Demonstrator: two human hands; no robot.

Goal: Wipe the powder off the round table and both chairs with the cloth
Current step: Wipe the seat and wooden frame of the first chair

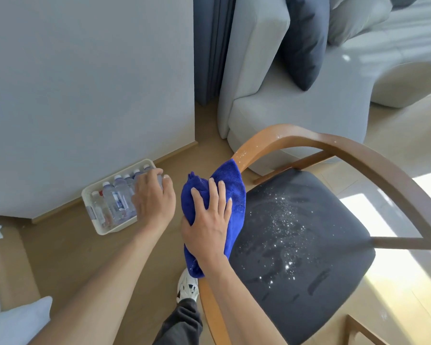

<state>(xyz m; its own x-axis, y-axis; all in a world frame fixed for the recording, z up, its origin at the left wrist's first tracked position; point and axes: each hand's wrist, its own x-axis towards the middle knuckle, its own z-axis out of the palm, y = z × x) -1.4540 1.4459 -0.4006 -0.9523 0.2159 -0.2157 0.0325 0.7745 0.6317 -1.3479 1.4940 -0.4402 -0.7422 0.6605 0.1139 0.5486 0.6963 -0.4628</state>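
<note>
One blue cloth (224, 195) lengthwise along chair rail (309, 140).

Your right hand (207, 230) presses a crumpled blue microfibre cloth (222, 195) flat-fingered onto the curved wooden armrest (254, 145) of a chair with a dark padded seat (309, 245). White powder (284, 220) speckles the seat and rail. Your left hand (154, 195) hovers, fingers loosely curled, above a white plastic basket of water bottles (110, 202) on the wooden floor (72, 245).

Inventory: one chair (309, 235), one blue cloth (224, 185), two hands (left (154, 200), right (209, 225)), one bottle tray (105, 230), one sofa (296, 108).
</note>
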